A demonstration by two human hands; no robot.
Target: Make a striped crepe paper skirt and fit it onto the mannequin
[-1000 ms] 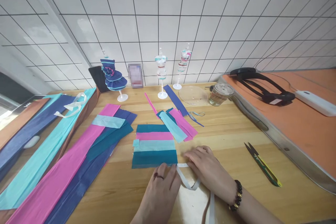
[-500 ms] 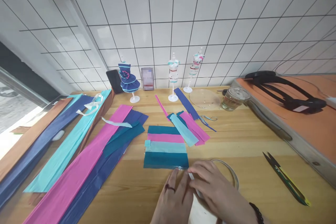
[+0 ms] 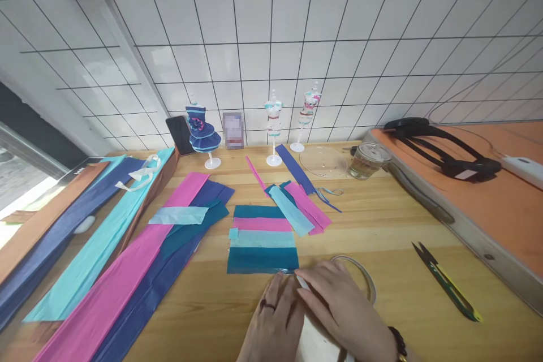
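Our right hand (image 3: 339,300) has drawn in beside our left hand (image 3: 278,314), pinching white tape (image 3: 302,282) by the striped panel (image 3: 261,238), lower centre. Its four bands (image 3: 261,260) are laid, the tape partly loose; we cannot tell the left's grip.

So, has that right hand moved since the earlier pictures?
Yes. Judged against the glass, the right hand has shifted left and closer to the person.
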